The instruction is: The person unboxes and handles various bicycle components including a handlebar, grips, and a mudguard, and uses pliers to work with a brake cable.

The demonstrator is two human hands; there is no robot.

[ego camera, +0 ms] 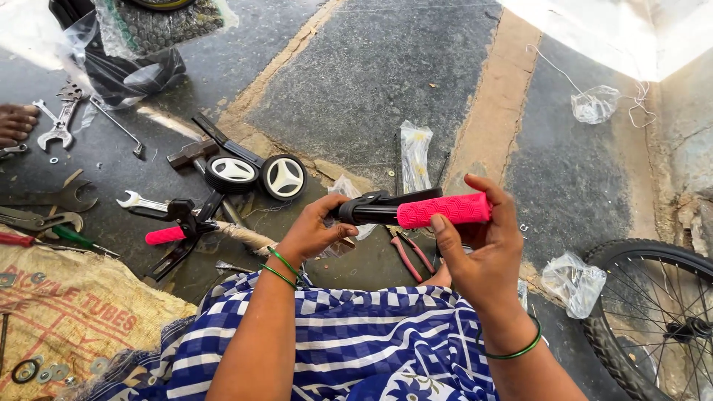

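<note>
My right hand (483, 249) is wrapped around a pink textured handlebar grip (444, 210) that sits on the end of a black handlebar (375, 208). My left hand (316, 230) grips the black bar and its lever clamp just left of the grip. Both hands hold the part level above my lap, over a blue and white checked cloth (349, 341). Green bangles ring both wrists.
Two small white training wheels (256, 176) lie on the stone floor beside a second bar with a pink grip (165, 235). Spanners (59, 122), a hammer and pliers (412, 256) are scattered at left. A bicycle wheel (653, 312) stands at right, a burlap sack (67, 312) at bottom left.
</note>
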